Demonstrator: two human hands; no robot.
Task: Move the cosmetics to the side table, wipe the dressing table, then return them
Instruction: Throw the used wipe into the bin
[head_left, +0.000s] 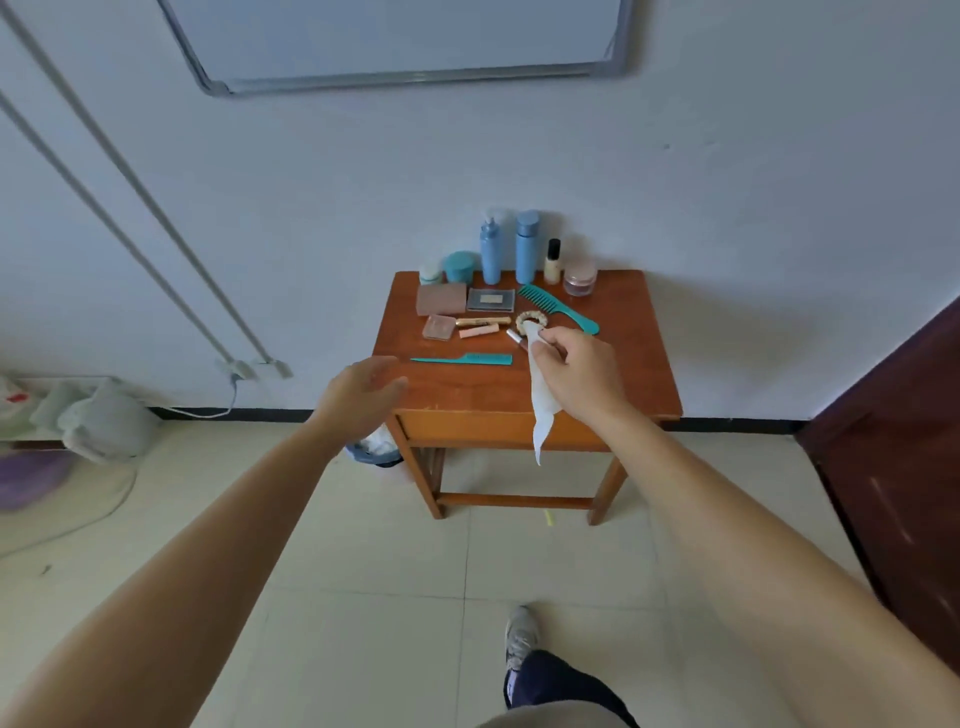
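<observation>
All cosmetics (526, 249) sit on the one table (639, 374) in view: blue bottles (491, 252) at the back by the wall, jars beside them, palettes (441, 298) and small tubes mid-left, wide comb (558, 309) on the right, tail comb (462, 359) nearest the front edge. No side table in frame, so can't tell which table this is. Right hand (574, 366) pinches a white wipe (543, 410) between thumb and fingers, above the table's front right; the wipe hangs down past the front edge, its top end close to the small tubes. Left hand (363, 389) holds nothing, fingers relaxed and spread, by the front-left corner, touching nothing. My read: wipe is out but the top is fully loaded, so either nothing is moved yet or everything is back in place; the tidy layout leans neither way. If it's the start, move, wipe and return are all left. Risk: the dangling wipe dragging a tube
</observation>
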